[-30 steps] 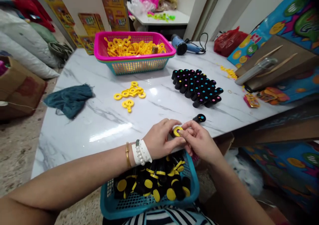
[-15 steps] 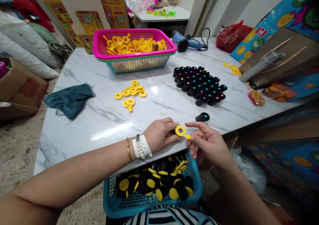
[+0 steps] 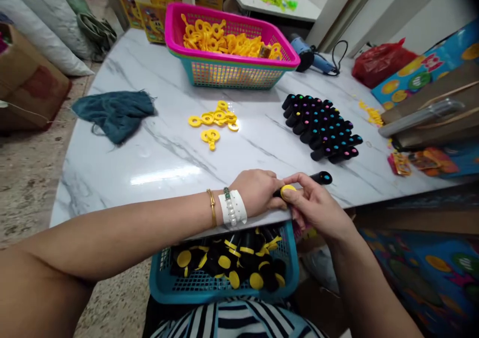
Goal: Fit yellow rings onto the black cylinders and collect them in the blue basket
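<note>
My left hand (image 3: 257,192) is closed around a small black tube (image 3: 277,193) near the table's front edge, mostly hidden by the fingers. A round yellow cap (image 3: 287,190) sits on the tube's end. My right hand (image 3: 316,206) pinches this cap, with the thumb on its face and the fingers beside it. Just behind the right hand lies another black tube (image 3: 322,178) with a blue dot in its end. Below the table edge, a blue basket (image 3: 160,290) holds many black tubes with yellow caps.
Loose yellow ring caps (image 3: 220,116) lie mid-table, beside a dark teal cloth (image 3: 116,113). A block of upright black tubes (image 3: 318,123) stands to the right. Behind are a pink basket (image 3: 232,53) of yellow caps, a blue heat gun (image 3: 302,51) and a red bag (image 3: 381,63).
The cap's tab, which stuck out to the right, is now folded over the ring, and its hole no longer shows. My right thumb has moved onto the cap. The view has shifted.
</note>
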Available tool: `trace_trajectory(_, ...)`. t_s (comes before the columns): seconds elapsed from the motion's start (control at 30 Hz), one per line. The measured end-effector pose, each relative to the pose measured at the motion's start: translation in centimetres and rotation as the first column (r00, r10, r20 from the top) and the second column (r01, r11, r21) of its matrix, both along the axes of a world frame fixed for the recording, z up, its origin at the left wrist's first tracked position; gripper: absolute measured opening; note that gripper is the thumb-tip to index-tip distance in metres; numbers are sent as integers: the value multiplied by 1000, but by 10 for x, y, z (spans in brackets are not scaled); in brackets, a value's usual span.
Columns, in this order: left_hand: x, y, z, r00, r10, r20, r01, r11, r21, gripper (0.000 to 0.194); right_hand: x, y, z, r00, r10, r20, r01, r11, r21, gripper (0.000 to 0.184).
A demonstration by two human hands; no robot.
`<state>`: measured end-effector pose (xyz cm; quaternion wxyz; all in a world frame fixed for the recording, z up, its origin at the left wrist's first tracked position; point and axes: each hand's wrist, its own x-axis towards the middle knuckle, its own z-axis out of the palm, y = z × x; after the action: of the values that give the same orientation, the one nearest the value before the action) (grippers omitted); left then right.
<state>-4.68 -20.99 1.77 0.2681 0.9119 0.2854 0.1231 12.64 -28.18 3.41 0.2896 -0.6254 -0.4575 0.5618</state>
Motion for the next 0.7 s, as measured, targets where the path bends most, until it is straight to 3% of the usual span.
trace_trajectory(0.1,3,-4,0,999,32,-28,-31,999,29,36,-11,-5,-2,993,-63,99,53,994,98,41)
trace_trajectory(0.2,4,-9,6,994,51,-99,-44,997,70,33,-18,-12,-7,993,-108,58,96,980,175,48)
trace_trajectory(0.33,-13,5,26,964,47,-263,-14,992,122,30,-18,-23,-16,981,-193,-27,194,949,248,39)
trace_trajectory(0.4,-33,16,36,931,218,-295,-160,965,209,37,-17,-36,-19,991,-114,-75,125,977,174,38)
trace_trajectory(0.5,-63,30,39,807,504,-309,-404,852,334,44,-22,-66,-22,990,141,-18,-137,980,144,31)
trace_trajectory(0.6,-81,41,28,726,588,-356,-490,806,332,44,-34,-90,-28,948,295,119,-314,925,215,25)
trace_trajectory(0.7,-83,44,21,722,592,-357,-508,805,308,27,-40,-96,-40,951,295,96,-310,914,264,42)
